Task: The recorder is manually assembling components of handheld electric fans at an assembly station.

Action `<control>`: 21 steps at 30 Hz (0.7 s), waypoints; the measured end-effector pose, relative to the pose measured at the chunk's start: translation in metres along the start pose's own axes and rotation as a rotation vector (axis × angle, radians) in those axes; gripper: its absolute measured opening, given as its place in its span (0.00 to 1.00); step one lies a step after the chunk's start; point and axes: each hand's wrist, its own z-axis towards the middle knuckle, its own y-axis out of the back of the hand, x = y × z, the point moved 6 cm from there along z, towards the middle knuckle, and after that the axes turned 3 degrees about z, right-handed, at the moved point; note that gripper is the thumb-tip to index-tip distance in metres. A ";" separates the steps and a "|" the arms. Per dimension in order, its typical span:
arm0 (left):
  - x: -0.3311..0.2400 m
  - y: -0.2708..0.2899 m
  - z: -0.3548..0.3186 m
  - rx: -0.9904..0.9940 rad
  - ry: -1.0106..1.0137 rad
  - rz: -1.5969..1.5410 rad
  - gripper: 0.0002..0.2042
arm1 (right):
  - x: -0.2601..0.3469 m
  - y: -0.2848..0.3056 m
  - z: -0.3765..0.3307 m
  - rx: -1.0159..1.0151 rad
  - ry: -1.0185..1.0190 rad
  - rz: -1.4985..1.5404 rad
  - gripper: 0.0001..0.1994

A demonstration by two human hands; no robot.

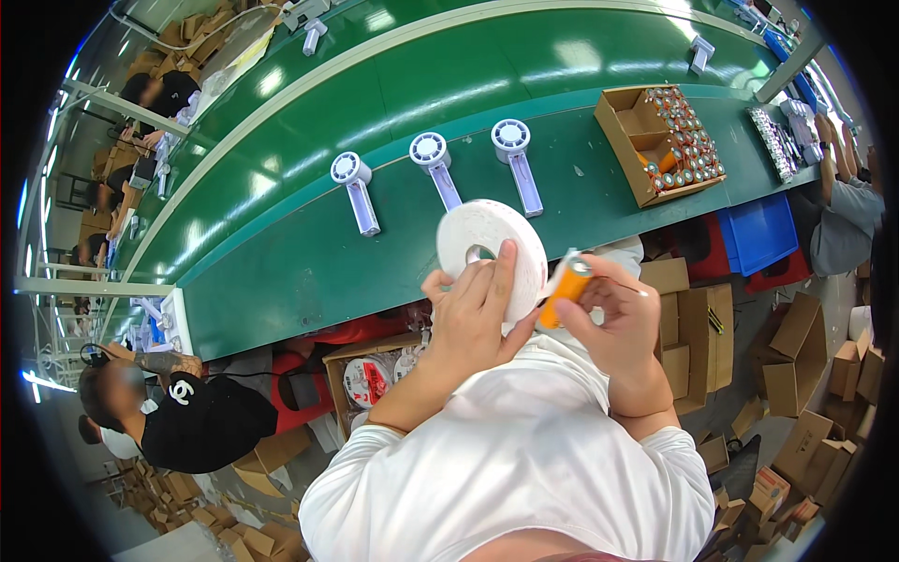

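Observation:
My left hand (473, 314) is closed on a large white roll of tape (506, 220), fingers across its flat side and the thumb by its lower edge. Just right of the roll, my right hand (620, 323) pinches an orange cylindrical battery (563, 298) between thumb and fingers. A short white strip lies along the battery's side facing the roll; whether it is still joined to the roll I cannot tell. Beyond the hands, three handheld fans lie in a row on the green workbench (309, 290): a left fan (361, 201), a middle fan (431, 155) and a right fan (520, 173).
A divided cardboard box (618, 140) of several batteries stands at the bench's right. A green conveyor belt (421, 80) runs behind the bench. On the left sits a co-worker in black (220, 421); another in grey (847, 229) is far right. A blue bin (760, 229) and open cartons lie below.

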 end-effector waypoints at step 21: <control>-0.019 -0.022 -0.034 0.369 -0.239 -0.198 0.40 | -0.081 0.061 0.046 -0.810 0.019 0.769 0.07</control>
